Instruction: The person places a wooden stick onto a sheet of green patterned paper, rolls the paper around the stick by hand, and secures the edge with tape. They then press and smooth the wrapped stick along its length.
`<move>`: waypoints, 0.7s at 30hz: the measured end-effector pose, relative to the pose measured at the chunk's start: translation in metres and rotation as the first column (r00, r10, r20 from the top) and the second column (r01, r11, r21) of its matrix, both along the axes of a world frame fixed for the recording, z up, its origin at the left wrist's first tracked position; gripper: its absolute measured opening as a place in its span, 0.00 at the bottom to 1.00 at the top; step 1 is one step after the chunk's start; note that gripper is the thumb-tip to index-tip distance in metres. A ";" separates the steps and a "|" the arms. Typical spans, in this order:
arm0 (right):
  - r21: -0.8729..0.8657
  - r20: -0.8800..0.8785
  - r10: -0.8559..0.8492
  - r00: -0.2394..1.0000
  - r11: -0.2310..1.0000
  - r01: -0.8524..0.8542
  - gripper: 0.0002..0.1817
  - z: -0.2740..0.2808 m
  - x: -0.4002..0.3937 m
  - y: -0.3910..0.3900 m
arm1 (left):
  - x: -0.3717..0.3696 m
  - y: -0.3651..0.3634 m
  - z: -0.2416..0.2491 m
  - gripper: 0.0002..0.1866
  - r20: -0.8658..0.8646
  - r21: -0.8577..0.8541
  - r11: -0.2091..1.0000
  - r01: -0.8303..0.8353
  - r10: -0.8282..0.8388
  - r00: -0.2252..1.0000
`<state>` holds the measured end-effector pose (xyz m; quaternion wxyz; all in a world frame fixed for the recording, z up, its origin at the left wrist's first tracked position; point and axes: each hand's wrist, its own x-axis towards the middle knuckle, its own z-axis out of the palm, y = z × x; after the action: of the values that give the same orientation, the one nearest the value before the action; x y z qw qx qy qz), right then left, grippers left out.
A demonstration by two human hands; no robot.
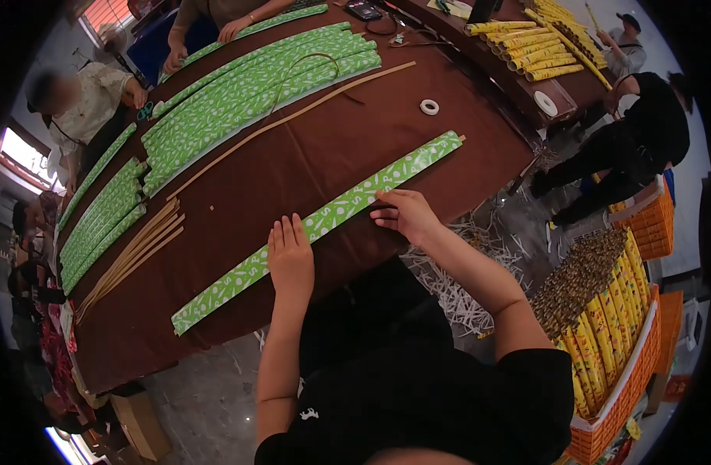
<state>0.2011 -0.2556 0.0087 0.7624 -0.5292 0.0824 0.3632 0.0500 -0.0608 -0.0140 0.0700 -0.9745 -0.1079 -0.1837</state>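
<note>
Head view: 1 green-print roll, slanted along table's near edge. L hand: fingers extended, laid flat on roll, grip released. R hand: fingers bent, at roll's near side; grasp or mere touch, can't tell. Also: white tape ring, twd R edge; green pile, twd far edge; thin strips, nr L edge.

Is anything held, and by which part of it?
Green patterned strip: left hand laid across near its middle, right hand at its near edge; grip unclear.
</note>
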 end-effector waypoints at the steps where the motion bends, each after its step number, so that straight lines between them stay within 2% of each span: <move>1: 0.020 0.008 0.015 1.000 1.000 -0.015 0.09 -0.002 0.000 -0.001 | 0.000 0.000 0.000 0.27 0.004 -0.003 1.000 0.004 -0.004 1.000; 6: 0.049 -0.005 0.035 0.999 0.998 -0.035 0.09 -0.001 -0.005 -0.005 | 0.000 0.002 0.000 0.25 -0.001 0.041 0.999 0.009 -0.009 1.000; 8: 0.145 -0.025 0.063 0.998 0.988 -0.059 0.11 0.004 -0.012 -0.007 | 0.000 0.002 0.001 0.23 -0.009 0.079 0.997 0.011 -0.010 1.000; 12: 0.221 -0.077 0.038 0.996 0.975 -0.020 0.15 0.010 -0.023 -0.006 | -0.001 0.001 0.002 0.23 -0.023 0.086 0.996 0.014 -0.012 1.000; 14: 0.327 -0.086 0.048 0.995 0.945 -0.018 0.18 0.014 -0.030 -0.004 | 0.000 0.002 0.001 0.23 -0.025 0.088 0.996 0.014 -0.012 1.000; 18: 0.295 -0.062 -0.025 0.998 0.954 0.042 0.21 0.024 -0.046 0.003 | 0.000 0.000 0.001 0.23 -0.011 0.091 0.996 0.015 -0.014 1.000; 21: 0.242 -0.070 -0.060 0.996 0.967 0.076 0.18 0.016 -0.049 0.009 | 0.001 0.002 0.000 0.23 0.002 0.089 0.996 0.019 -0.020 1.000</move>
<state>0.1526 -0.2465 0.0242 0.8307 -0.4167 0.0788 0.3605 0.0507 -0.0588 -0.0139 0.1114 -0.9712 -0.0902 -0.1903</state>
